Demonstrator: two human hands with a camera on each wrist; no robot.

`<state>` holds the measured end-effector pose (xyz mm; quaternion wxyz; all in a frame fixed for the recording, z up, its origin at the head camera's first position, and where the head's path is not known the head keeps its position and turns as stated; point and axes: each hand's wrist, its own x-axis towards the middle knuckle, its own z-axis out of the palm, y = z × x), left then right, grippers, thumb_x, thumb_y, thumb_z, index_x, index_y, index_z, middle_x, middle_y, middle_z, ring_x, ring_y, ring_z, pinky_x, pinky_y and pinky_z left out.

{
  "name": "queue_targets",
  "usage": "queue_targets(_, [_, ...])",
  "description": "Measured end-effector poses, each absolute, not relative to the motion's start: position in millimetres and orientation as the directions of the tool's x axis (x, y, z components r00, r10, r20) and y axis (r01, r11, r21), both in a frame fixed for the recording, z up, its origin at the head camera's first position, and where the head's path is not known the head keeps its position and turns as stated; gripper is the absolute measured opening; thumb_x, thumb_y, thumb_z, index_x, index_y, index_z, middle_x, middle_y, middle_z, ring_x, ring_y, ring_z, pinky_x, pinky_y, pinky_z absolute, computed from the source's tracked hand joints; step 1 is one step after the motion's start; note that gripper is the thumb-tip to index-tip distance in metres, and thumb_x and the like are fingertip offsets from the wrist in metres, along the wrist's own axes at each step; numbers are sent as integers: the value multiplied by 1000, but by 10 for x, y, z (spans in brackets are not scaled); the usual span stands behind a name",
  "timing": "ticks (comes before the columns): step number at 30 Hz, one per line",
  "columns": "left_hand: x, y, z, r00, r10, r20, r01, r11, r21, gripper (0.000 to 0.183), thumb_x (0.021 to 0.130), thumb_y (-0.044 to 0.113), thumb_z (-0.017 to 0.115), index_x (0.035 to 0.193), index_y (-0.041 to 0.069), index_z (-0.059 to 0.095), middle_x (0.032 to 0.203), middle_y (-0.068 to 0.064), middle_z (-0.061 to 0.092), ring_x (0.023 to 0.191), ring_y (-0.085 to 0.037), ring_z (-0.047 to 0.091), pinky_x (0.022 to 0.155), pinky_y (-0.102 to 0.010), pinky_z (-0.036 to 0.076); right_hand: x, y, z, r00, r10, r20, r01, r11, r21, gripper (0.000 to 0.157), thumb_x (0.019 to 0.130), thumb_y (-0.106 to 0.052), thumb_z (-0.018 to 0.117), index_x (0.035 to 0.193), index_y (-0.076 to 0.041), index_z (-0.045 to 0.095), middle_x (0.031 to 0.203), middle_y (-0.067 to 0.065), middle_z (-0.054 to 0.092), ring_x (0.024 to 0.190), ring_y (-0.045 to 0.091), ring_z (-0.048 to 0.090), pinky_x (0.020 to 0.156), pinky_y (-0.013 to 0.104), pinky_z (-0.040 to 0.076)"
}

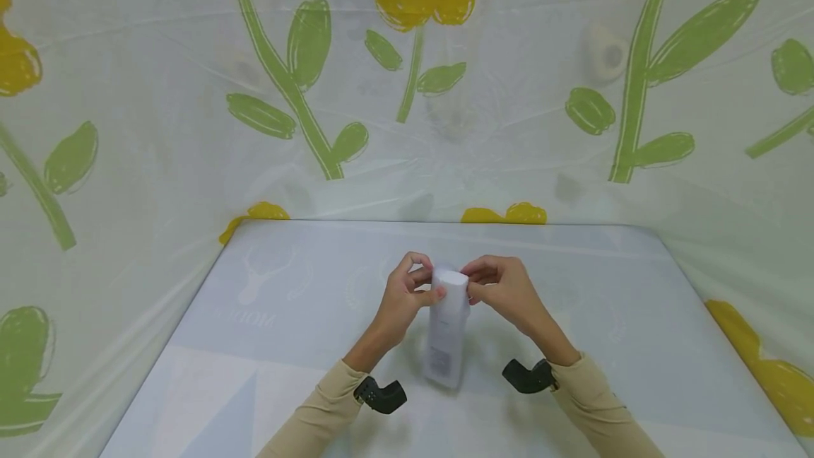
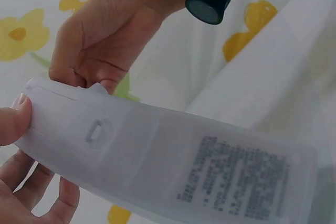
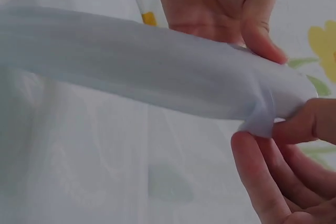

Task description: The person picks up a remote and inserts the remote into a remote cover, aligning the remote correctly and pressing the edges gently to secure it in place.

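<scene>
A long white remote control (image 1: 453, 278) in a translucent soft sleeve (image 1: 445, 334) stands nearly upright between both hands, its bare end on top. Small printed text (image 2: 236, 177) and a little slot (image 2: 95, 132) show on its back. My left hand (image 1: 408, 295) grips the top end from the left, thumb across the back. From the other side, my right hand (image 1: 505, 288) pinches a fold of the sleeve's edge (image 3: 261, 119) between thumb and fingers. That edge is bunched up just below the exposed white end in the right wrist view.
The pale table (image 1: 305, 316) carries faint printed shapes, including a deer head. Behind it and at its sides hangs a white curtain (image 1: 509, 90) with yellow flowers and green leaves. A dark wrist camera (image 1: 381, 396) sits on each wrist.
</scene>
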<state>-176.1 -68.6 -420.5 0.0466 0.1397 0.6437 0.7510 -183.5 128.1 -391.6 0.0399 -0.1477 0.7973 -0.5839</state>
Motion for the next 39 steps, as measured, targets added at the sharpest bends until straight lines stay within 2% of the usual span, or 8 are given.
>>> queue_targets(4, [-1769, -709, -4197, -956, 247, 156, 129, -121, 984, 33, 83, -5, 66, 106, 3, 44, 108, -18, 65, 96, -22, 59, 78, -33, 52, -1807, 1291, -3910, -958, -236, 160, -221, 259, -940, 20, 84, -1, 68, 103, 4, 66, 87, 16, 68, 73, 26, 67, 63, 33, 58])
queue_targets(11, [-1783, -735, -4151, -974, 186, 126, 112, -81, 990, 35, 80, -8, 68, 105, 2, 46, 107, -18, 65, 98, -20, 58, 73, -29, 51, -1764, 1248, -3886, -960, -119, 252, -273, 224, -936, 17, 83, 7, 66, 99, 6, 65, 83, 17, 65, 72, 26, 65, 62, 31, 58])
queue_targets(17, [-1673, -693, -3921, -982, 138, 127, 128, -6, 992, 29, 80, -8, 67, 101, -2, 47, 101, -18, 66, 95, -22, 59, 69, -27, 50, -1627, 1145, -3739, -890, -111, 442, -455, 240, -858, 15, 80, 16, 62, 94, 12, 60, 80, 22, 62, 70, 25, 61, 55, 31, 57])
queue_targets(20, [-1635, -673, -3853, -984, 112, 142, 143, 8, 990, 28, 80, -8, 66, 100, -3, 48, 99, -19, 67, 94, -24, 59, 67, -27, 48, -1624, 1123, -3747, -866, -130, 484, -500, 281, -819, 15, 78, 17, 64, 91, 9, 61, 81, 20, 62, 71, 25, 60, 53, 29, 56])
queue_targets(25, [-1614, -655, -3825, -988, 92, 124, 123, -12, 992, 29, 80, -8, 66, 103, -3, 47, 99, -19, 67, 93, -25, 59, 69, -28, 48, -1699, 1154, -3891, -877, -149, 457, -480, 298, -825, 12, 81, 9, 67, 88, 0, 64, 83, 12, 64, 73, 19, 59, 53, 26, 55])
queue_targets(31, [-1636, -653, -3881, -989, 85, 124, 121, -45, 992, 43, 82, -7, 66, 119, 0, 46, 103, -19, 67, 92, -25, 60, 71, -30, 51, -1696, 1163, -3961, -872, -175, 458, -489, 269, -829, 11, 83, 4, 67, 91, -3, 64, 86, 11, 63, 74, 18, 58, 53, 28, 55])
queue_targets(36, [-1728, -652, -4008, -988, 39, 149, 143, -119, 982, 48, 83, -4, 67, 126, 6, 49, 107, -17, 67, 89, -22, 62, 66, -30, 53, -1677, 1160, -4024, -910, -206, 359, -406, 279, -870, 31, 82, -3, 72, 108, -6, 57, 97, 7, 58, 78, 19, 59, 50, 30, 54])
queue_targets(39, [-1745, -651, -4026, -985, 19, 169, 165, -142, 976, 49, 84, -2, 68, 128, 6, 49, 111, -16, 66, 90, -22, 62, 67, -30, 54, -1665, 1159, -4060, -925, -243, 292, -361, 320, -876, 43, 82, -12, 75, 117, -8, 51, 99, 8, 57, 77, 20, 57, 50, 28, 52])
